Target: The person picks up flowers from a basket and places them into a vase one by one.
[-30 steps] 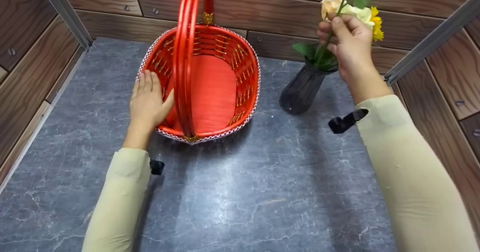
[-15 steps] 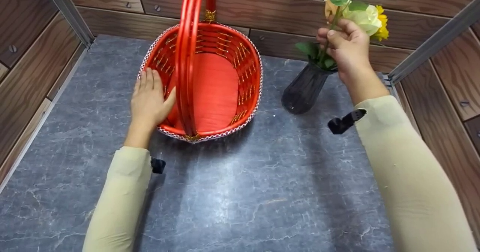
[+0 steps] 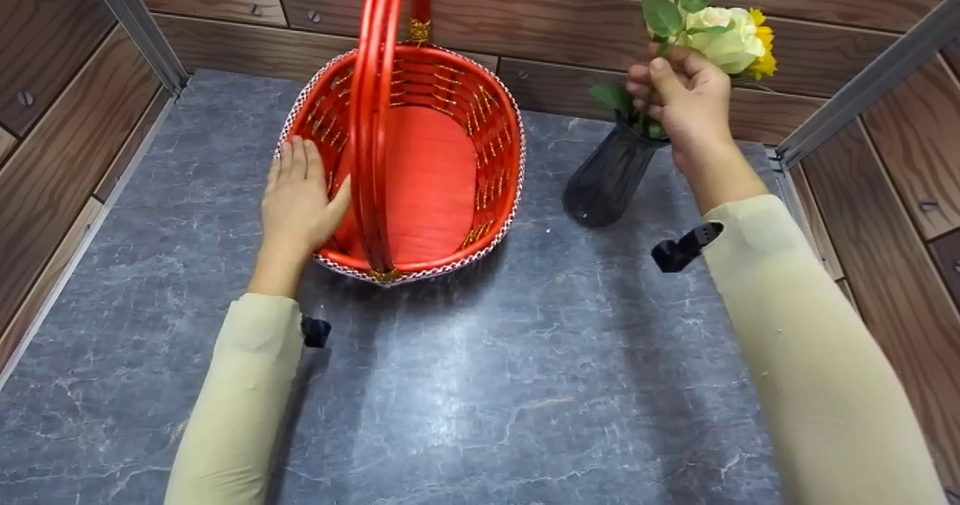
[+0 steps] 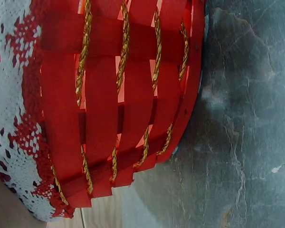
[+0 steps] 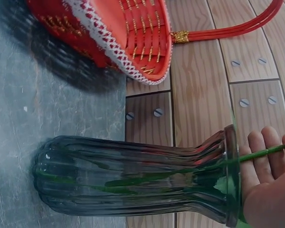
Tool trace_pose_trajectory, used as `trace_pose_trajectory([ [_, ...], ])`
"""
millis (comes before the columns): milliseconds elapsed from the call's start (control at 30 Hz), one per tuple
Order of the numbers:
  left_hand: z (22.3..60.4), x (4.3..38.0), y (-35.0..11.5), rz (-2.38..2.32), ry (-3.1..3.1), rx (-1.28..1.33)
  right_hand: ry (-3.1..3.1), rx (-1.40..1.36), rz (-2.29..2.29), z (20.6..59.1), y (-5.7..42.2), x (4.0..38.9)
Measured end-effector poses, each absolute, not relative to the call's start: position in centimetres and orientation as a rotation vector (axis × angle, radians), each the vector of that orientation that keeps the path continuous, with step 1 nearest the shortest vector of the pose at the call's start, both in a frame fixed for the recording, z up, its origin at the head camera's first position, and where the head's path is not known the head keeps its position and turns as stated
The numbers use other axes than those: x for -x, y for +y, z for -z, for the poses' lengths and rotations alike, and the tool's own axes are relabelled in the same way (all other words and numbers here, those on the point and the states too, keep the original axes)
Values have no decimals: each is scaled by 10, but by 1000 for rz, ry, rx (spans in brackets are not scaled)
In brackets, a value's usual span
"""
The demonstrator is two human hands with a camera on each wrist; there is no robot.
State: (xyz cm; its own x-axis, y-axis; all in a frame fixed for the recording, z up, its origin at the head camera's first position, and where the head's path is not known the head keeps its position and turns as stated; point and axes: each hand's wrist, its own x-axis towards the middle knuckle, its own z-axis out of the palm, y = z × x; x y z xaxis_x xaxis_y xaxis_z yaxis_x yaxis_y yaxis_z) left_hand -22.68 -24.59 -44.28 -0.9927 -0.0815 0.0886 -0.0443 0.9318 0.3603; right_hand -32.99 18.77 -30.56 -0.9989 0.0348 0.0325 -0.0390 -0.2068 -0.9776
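My left hand (image 3: 295, 197) rests with straight fingers on the left rim of a red woven basket (image 3: 433, 182), thumb toward the inside. In the left wrist view the basket's side (image 4: 102, 99) shows gold cord and white lace trim. At the right, my right hand (image 3: 690, 100) pinches a green flower stem (image 5: 256, 155) between thumb and fingers, just above the mouth of a dark glass vase (image 3: 609, 178). Green leaves (image 3: 664, 16) rise above that hand. A cream rose (image 3: 724, 43) and a yellow flower (image 3: 763, 46) show behind it. The held stem's bloom is out of view.
The basket's tall red handle (image 3: 369, 115) arches over it. A grey marbled tabletop (image 3: 465, 385) lies beneath everything. Wood-patterned walls (image 3: 570, 17) stand close behind and at both sides, with metal corner posts (image 3: 142, 32).
My right hand has moved slightly down and left, and the leafy stem has come down toward the vase with it. My left hand stays on the basket rim.
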Motion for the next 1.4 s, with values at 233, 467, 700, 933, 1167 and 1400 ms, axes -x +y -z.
trace_pose_trajectory([
  [233, 442, 227, -245, 557, -2985, -94, -2081, 41, -2287, 309, 190, 328],
  [467, 443, 227, -246, 551, -2982, -89, -2175, 45, -2209, 307, 190, 326],
  [700, 444, 226, -245, 564, -2956, -80, -2320, 122, -2107, 301, 187, 324],
  [933, 444, 226, -246, 558, -2972, -77, -2384, 194, -2097, 293, 188, 322],
  [1167, 444, 228, -247, 546, -2986, -80, -2356, 193, -2076, 292, 193, 317],
  [1400, 445, 229, -248, 540, -3003, -89, -2339, 124, -2060, 291, 205, 308],
])
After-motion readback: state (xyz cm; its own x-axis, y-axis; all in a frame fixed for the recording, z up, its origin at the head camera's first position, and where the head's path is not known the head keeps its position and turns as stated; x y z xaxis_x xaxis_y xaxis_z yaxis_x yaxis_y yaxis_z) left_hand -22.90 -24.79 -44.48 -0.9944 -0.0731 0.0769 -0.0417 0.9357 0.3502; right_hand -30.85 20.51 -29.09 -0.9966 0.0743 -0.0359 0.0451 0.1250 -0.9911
